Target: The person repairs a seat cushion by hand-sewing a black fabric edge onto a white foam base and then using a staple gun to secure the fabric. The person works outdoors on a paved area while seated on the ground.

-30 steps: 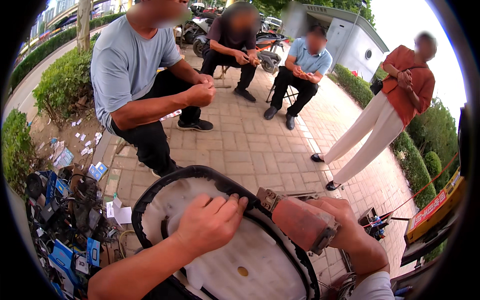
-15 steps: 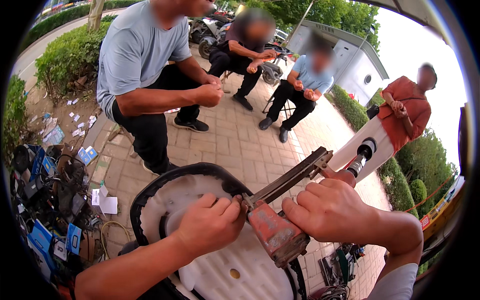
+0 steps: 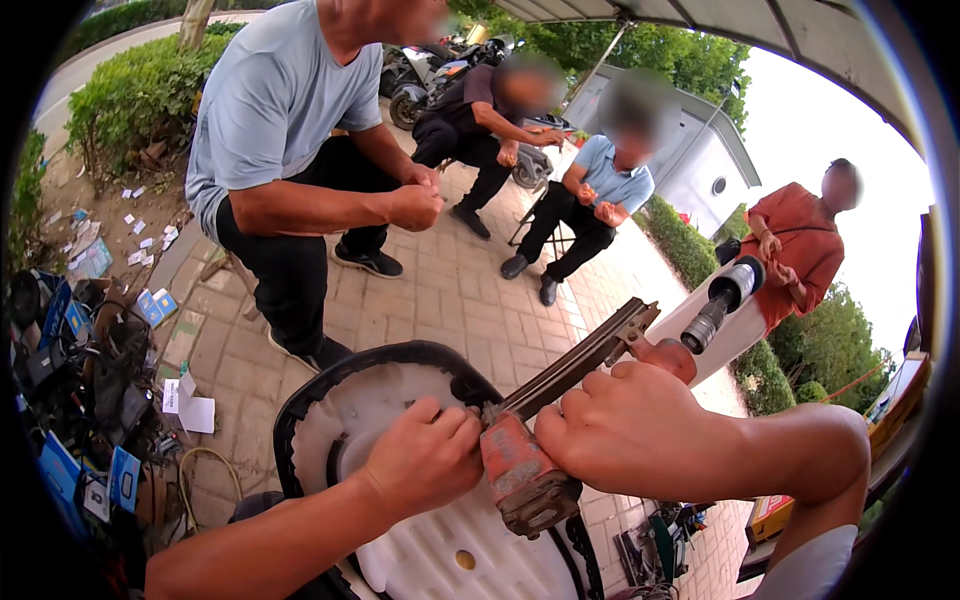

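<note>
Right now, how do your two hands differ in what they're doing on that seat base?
The left hand presses fingers down on the white seat base; the right hand grips the red staple gun. The left sits lower, against the gun's head; the right is raised. Both are bare.

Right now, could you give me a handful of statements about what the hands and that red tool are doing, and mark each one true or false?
1. The right hand grips a worn red staple gun. True.
2. The left hand rests flat on the brick paving. False: it is curled on the white underside of the seat, right beside the tool's nose.
3. The seat has a black rim around a white base. True.
4. The tool's long magazine points down toward the person. False: it angles up and away, to the right.
5. A seated person in a grey T-shirt is across from the seat. True.
6. The tool lies unattended on the ground. False: it is held against the seat.
</note>
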`<state>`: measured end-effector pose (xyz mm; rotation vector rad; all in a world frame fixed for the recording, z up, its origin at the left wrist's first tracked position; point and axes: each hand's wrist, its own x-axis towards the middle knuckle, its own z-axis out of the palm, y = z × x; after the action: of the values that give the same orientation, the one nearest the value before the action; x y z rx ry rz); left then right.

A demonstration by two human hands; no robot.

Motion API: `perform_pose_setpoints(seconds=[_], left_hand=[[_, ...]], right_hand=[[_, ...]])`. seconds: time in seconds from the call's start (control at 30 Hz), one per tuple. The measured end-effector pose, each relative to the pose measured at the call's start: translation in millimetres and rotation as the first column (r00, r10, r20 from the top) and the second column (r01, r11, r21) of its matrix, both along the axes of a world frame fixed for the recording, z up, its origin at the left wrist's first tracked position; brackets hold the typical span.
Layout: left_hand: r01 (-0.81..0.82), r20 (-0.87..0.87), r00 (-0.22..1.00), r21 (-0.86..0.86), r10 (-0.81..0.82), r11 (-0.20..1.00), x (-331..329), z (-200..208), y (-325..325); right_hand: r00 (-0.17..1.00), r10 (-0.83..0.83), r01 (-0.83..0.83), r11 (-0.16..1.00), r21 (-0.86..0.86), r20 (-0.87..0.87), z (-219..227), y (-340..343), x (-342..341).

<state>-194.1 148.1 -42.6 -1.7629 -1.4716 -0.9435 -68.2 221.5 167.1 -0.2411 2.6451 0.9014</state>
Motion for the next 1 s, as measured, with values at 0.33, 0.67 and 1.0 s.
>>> perform_pose_setpoints(seconds=[0.33, 0.67, 1.0], left_hand=[[0.043, 0.027, 0.999, 0.026, -0.044, 0.999, 0, -11, 9], [0.052, 0.035, 0.998, 0.018, -0.053, 0.998, -2, -9, 6], [0.056, 0.058, 0.997, 0.007, -0.057, 0.998, -4, -6, -1]], right_hand=[[0.999, -0.048, 0.048, 0.998, -0.028, 0.012, -8, 7, -3], [0.999, -0.053, 0.053, 0.992, -0.116, 0.005, -7, 11, -10], [0.997, -0.059, 0.062, 0.995, -0.079, 0.04, 2, -7, -16]])
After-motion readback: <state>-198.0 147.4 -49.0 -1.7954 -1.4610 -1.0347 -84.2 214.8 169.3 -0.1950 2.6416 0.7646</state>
